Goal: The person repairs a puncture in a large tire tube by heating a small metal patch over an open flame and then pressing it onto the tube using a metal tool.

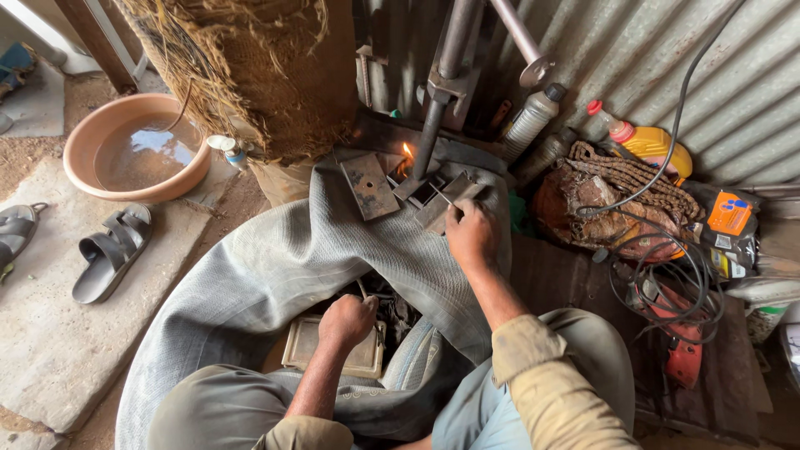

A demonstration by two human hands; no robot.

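Spotted a yellow plastic bottle with a red cap lying against the corrugated wall, far right. Just right of it, a small orange packet with a blue-and-white label patch. Below that, a yellow-and-black labelled package, half hidden. Also two grey bottles propped upright-ish, black caps, labels unreadable.

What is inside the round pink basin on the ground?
The basin holds shallow, cloudy water, and a thin strand dips in from the straw bundle. Anything sunk under the water cannot be seen.
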